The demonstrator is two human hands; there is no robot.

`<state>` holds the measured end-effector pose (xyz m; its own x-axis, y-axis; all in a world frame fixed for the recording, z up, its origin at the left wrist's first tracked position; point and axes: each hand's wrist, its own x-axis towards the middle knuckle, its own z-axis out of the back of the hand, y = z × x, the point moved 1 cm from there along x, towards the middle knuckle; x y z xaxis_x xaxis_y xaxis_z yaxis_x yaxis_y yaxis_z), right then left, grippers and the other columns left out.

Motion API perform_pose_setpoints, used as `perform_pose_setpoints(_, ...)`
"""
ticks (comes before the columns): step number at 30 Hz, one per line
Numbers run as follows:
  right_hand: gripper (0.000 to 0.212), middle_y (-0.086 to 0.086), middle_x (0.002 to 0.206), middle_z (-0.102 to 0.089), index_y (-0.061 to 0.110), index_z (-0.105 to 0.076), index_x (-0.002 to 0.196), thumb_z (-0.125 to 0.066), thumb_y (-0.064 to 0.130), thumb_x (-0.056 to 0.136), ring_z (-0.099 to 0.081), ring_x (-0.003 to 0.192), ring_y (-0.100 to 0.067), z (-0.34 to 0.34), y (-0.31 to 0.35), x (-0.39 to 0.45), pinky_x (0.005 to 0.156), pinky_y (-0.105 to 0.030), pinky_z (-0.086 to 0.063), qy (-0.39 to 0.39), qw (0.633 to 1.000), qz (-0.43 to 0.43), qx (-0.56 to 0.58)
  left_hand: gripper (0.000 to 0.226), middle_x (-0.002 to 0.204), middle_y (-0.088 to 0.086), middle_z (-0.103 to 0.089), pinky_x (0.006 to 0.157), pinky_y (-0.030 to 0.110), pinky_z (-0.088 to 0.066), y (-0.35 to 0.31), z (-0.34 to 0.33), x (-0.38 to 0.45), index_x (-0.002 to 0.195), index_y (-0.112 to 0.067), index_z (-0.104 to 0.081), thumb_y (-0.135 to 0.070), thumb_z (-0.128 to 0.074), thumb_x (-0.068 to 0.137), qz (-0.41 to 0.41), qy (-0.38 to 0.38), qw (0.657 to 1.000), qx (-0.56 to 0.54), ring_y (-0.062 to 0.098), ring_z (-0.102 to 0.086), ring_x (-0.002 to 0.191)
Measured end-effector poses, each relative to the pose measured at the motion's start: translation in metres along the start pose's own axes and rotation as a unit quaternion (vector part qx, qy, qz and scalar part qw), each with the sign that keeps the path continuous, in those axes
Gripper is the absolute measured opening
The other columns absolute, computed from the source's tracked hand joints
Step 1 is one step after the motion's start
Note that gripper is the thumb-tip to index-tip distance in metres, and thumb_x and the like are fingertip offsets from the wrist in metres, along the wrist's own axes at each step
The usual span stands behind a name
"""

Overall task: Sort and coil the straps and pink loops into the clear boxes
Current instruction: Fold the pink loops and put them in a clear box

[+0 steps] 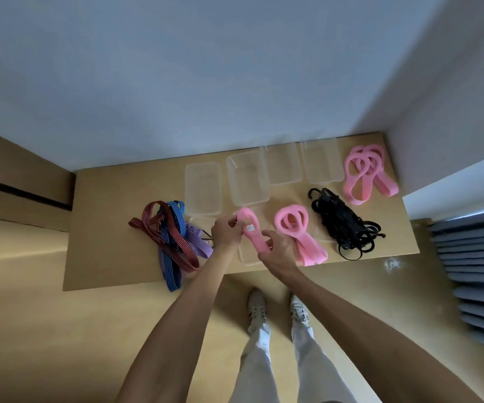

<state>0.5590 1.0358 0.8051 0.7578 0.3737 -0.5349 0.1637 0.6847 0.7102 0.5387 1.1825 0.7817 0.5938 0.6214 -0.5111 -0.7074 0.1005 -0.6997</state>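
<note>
Clear boxes [203, 187] (four in a row) hold nothing visible; both hands' fingers [269, 237] pinch a pink loop [253, 231].

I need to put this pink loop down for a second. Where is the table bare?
Bare wood lies at the near left corner of the table, in front of the coloured straps, and along the left edge beside the leftmost clear box. The right half is crowded: pink loops, black straps and more loops. Both hands, left and right, hold the loop.
</note>
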Motion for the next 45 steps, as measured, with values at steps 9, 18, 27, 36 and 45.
perform_pose_setpoints(9, 0.048, -0.014, 0.129, -0.051, 0.006, -0.049, 0.138, -0.055, 0.005, 0.091, -0.047, 0.117, -0.03, -0.032, -0.018, 0.031, 0.087, -0.029, -0.033, 0.034, 0.989, -0.001, -0.146, 0.018, 0.085, 0.018, -0.07, 0.07, 0.038, -0.044, 0.019, -0.01, 0.039, 0.087, -0.004, -0.07, -0.019, -0.061, 0.093, -0.003, -0.003, 0.998, 0.057, 0.033, -0.059, 0.079)
perform_pose_setpoints(18, 0.037, -0.007, 0.118, -0.059, 0.015, -0.054, 0.126, -0.047, 0.011, 0.09, -0.06, 0.101, -0.027, 0.035, 0.037, 0.07, 0.077, -0.036, -0.045, 0.019, 0.849, 0.235, -0.473, 0.02, 0.102, 0.011, -0.074, 0.085, 0.039, -0.053, -0.021, 0.002, 0.021, 0.106, -0.005, -0.072, -0.006, -0.059, 0.09, -0.144, -0.03, 0.986, 0.082, 0.029, -0.067, 0.095)
perform_pose_setpoints(27, 0.039, -0.01, 0.108, -0.058, 0.011, -0.06, 0.116, -0.048, 0.002, 0.08, -0.056, 0.095, -0.031, 0.109, 0.038, 0.074, 0.081, -0.037, -0.04, -0.102, 0.885, 0.197, -0.409, 0.026, 0.111, 0.007, -0.07, 0.087, 0.038, -0.054, -0.091, -0.047, 0.002, 0.112, -0.008, -0.07, -0.001, -0.057, 0.091, -0.252, -0.06, 0.961, 0.096, 0.024, -0.067, 0.097)
perform_pose_setpoints(36, 0.034, -0.014, 0.115, -0.061, 0.007, -0.064, 0.114, -0.049, 0.004, 0.084, -0.058, 0.103, -0.035, 0.206, -0.032, 0.102, 0.086, -0.045, -0.049, -0.136, 0.936, 0.126, -0.299, 0.029, 0.11, 0.006, -0.066, 0.082, 0.037, -0.052, -0.162, -0.147, 0.011, 0.116, -0.009, -0.069, -0.003, -0.054, 0.092, -0.305, -0.033, 0.935, 0.176, 0.026, -0.065, 0.091)
perform_pose_setpoints(45, 0.051, -0.013, 0.133, -0.052, 0.009, -0.058, 0.132, -0.054, 0.0, 0.082, -0.05, 0.117, -0.033, 0.292, -0.095, 0.147, 0.096, -0.039, -0.043, -0.112, 0.98, -0.023, -0.161, 0.024, 0.102, 0.016, -0.065, 0.078, 0.024, -0.042, -0.212, -0.266, 0.025, 0.103, 0.0, -0.072, 0.003, -0.058, 0.085, -0.242, 0.069, 0.948, 0.193, 0.031, -0.062, 0.096)
